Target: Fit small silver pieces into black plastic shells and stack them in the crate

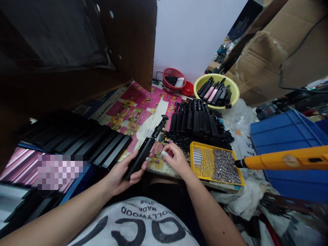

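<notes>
Over a pink printed sheet, left hand point(121, 176) grips a black bar point(142, 157)

Its curled fingers wrap the bar's lower end, and the bar slants up and away from the palm across the sheet point(135, 102). The right hand point(176, 160) hangs just beside the bar, its fingers drawn narrow, one with a white wrap point(164, 154); whether they hold something small cannot be told. Just right of that hand sits a yellow perforated tray point(196, 145) heaped with silver studs point(225, 167). Upright black bars point(193, 119) stand beyond it, more black bars point(102, 147) lie in a row to the left, and a yellow-handled tool point(289, 162) points at the tray from the right, above a blue plastic crate point(287, 133).
</notes>
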### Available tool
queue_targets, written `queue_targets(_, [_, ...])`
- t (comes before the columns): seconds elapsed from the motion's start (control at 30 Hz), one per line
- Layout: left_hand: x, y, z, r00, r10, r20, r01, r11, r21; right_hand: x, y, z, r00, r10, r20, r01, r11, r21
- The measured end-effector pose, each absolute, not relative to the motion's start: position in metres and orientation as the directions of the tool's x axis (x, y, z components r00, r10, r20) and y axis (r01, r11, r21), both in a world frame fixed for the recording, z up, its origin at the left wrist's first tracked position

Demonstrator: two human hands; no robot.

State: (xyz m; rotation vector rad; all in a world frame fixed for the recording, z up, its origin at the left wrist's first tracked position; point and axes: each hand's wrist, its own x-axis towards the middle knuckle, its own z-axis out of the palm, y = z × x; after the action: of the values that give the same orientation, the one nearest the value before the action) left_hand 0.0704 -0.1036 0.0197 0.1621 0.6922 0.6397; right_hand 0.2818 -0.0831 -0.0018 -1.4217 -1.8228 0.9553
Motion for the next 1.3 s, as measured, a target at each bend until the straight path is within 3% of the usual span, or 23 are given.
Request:
queue_targets(0.07, [0.074, -0.107, 0.019, 0.617, 0.574, -0.539, -0.485, 0.816, 0.314, 0.273, -0.078, 0.01, -0.077, 0.997, 0.032, 0.246, 0.05, -0.968])
queue_targets(0.13, [0.077, -0.111, 0.018, 0.653, 0.545, -0.526, -0.455, 0.837, 0.304, 0.263, -0.075, 0.019, 0.011, 1.0, 0.019, 0.066, 0.018, -0.998])
queue_targets(0.23, [0.081, -0.116, 0.018, 0.679, 0.538, -0.5, -0.411, 0.842, 0.348, 0.253, -0.076, 0.024, 0.072, 0.996, 0.051, 0.056, 0.047, -0.997])
queue_targets(0.37, [0.082, -0.119, 0.02, 0.604, 0.646, -0.466, -0.392, 0.75, 0.532, 0.251, -0.08, 0.019, 0.163, 0.98, 0.113, 0.028, 0.11, -0.994])
queue_targets(0.43, [0.082, -0.118, 0.021, 0.586, 0.688, -0.429, -0.362, 0.695, 0.621, 0.25, -0.081, 0.016, 0.138, 0.989, 0.052, -0.132, 0.07, -0.989])
queue_targets(0.57, [0.082, -0.115, 0.025, 0.628, 0.673, -0.392, -0.286, 0.667, 0.688, 0.244, -0.09, 0.014, -0.129, 0.986, -0.109, -0.368, -0.15, -0.918])
queue_targets(0.73, [0.065, -0.111, 0.036, 0.603, 0.663, -0.443, -0.067, 0.596, 0.8, 0.271, -0.092, 0.019, -0.247, 0.96, -0.13, -0.305, -0.204, -0.93])
queue_targets(0.83, [0.051, -0.11, 0.046, 0.545, 0.755, -0.364, 0.205, 0.302, 0.931, 0.31, -0.073, 0.027, -0.191, 0.979, -0.072, -0.251, -0.12, -0.961])
queue_targets(0.9, [0.05, -0.111, 0.052, 0.548, 0.802, -0.237, 0.325, 0.057, 0.944, 0.322, -0.062, 0.031, -0.099, 0.995, -0.018, -0.216, -0.039, -0.976])
queue_targets(1.0, [0.061, -0.114, 0.058, 0.599, 0.792, -0.12, 0.359, -0.131, 0.924, 0.305, -0.061, 0.03, -0.231, 0.97, -0.073, -0.134, -0.106, -0.985])
queue_targets(1.1, [0.077, -0.116, 0.056, 0.622, 0.78, -0.067, 0.342, -0.194, 0.919, 0.267, -0.074, 0.027, -0.386, 0.916, -0.11, -0.189, -0.195, -0.962])
queue_targets(1.3, [0.082, -0.115, 0.046, 0.564, 0.816, -0.127, 0.417, -0.149, 0.897, 0.244, -0.078, 0.016, -0.186, 0.982, -0.037, -0.243, -0.082, -0.967])
